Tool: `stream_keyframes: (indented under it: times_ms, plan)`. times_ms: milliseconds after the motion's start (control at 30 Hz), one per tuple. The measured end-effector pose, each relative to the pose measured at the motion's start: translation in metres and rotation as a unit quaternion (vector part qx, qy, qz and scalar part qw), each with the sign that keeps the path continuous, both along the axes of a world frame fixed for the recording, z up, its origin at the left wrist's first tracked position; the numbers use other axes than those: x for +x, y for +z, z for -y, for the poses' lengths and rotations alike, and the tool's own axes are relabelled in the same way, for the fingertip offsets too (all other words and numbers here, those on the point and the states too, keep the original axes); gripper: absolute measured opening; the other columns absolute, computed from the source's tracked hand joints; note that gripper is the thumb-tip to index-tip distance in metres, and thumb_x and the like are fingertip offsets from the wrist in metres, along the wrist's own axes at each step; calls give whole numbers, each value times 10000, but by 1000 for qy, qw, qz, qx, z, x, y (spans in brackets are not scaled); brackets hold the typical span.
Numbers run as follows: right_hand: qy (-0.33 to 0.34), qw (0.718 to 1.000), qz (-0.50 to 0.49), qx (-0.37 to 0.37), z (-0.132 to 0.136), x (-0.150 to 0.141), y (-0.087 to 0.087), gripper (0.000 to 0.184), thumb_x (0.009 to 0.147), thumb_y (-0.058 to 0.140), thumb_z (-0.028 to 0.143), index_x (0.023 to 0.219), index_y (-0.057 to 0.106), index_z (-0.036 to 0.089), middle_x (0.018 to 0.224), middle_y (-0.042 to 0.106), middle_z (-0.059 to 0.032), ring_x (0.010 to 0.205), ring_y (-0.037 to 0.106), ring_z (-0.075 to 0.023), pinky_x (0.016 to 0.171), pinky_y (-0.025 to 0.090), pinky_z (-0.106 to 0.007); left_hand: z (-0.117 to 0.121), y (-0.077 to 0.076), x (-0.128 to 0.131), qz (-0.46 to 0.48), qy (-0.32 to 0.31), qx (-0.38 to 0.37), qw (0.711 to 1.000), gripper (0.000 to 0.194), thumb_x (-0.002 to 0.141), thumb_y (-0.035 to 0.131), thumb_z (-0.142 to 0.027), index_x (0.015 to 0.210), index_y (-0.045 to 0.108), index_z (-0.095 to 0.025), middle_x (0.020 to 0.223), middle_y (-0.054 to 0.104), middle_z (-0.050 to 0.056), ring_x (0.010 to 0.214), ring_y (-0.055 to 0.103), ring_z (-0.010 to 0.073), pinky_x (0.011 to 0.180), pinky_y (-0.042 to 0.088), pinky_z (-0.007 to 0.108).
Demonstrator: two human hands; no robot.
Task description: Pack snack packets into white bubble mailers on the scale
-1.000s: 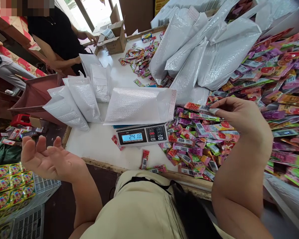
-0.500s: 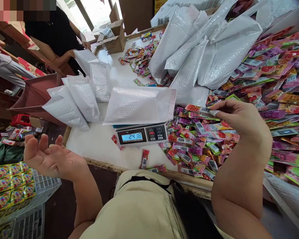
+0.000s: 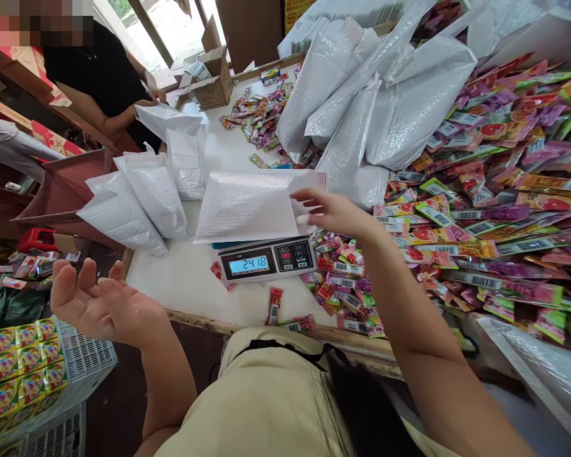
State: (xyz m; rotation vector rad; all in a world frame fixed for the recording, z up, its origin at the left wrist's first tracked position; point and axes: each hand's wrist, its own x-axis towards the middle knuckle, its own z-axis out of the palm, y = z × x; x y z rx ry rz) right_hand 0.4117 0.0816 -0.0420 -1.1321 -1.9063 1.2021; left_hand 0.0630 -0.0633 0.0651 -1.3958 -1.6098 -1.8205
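Observation:
My right hand (image 3: 330, 214) is at the mouth of a white bubble mailer (image 3: 247, 206), thumb and fingers apart, with a white wrap on one fingertip. No packet shows between those fingers; the bag's edge partly hides the tips. The mailer lies on a digital scale (image 3: 266, 259) whose lit display seems to read 241.8. Raised off the table's left side, my left hand (image 3: 109, 301) is palm up and holds nothing, its fingers loosely bent and spread. Small colourful snack packets (image 3: 345, 279) lie heaped beside the scale, under my right forearm.
Filled white mailers (image 3: 155, 190) stand at the left, and more mailers (image 3: 409, 108) lean at the back. A large packet pile (image 3: 504, 209) covers the right. A cardboard box (image 3: 212, 82) sits behind. Across the table, a person in black (image 3: 95, 82) handles a mailer. Crates (image 3: 85, 355) stand lower left.
My right hand has moved left from the packet pile to the mailer's mouth. The packet it held is out of sight. My left hand has hardly moved.

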Motion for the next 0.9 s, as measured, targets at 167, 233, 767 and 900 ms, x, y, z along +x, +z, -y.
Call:
stream_keyframes:
  times_ms: [167, 233, 767, 900]
  plan:
    - [95, 992, 51, 60, -42, -57, -18, 540, 622, 793, 255, 1157, 731, 220, 1107, 726, -108, 1167, 618, -352, 1046, 494, -510, 7, 3, -4, 17, -2, 29, 999, 586, 690, 567, -425, 1232, 456, -233, 1403, 509, 103, 1215, 570, 260, 809, 552, 393]
    - [85, 993, 62, 50, -47, -63, -21, 478, 586, 813, 227, 1060, 756, 228, 1016, 737, -91, 1122, 635, -358, 1048, 488, -512, 10, 1, -8, 26, 0, 25, 999, 586, 690, 573, -412, 1235, 460, -230, 1404, 506, 109, 1215, 568, 261, 815, 550, 399]
    - [-123, 985, -116, -26, -11, -12, 2, 161, 625, 661, 144, 768, 723, 184, 815, 693, -23, 695, 561, -134, 655, 446, -292, 5, -7, 3, 53, -42, 14, 998, 468, 743, 655, -391, 1156, 551, -197, 1427, 535, 100, 1131, 610, 201, 746, 545, 311]
    - [-149, 983, -108, -15, -5, -1, 4, 134, 647, 677, 149, 762, 733, 187, 836, 710, -29, 727, 592, -151, 659, 455, -298, 3, -7, 7, 65, -71, 38, 995, 420, 733, 700, -324, 1119, 622, -178, 1373, 588, 91, 1078, 636, 178, 718, 547, 282]
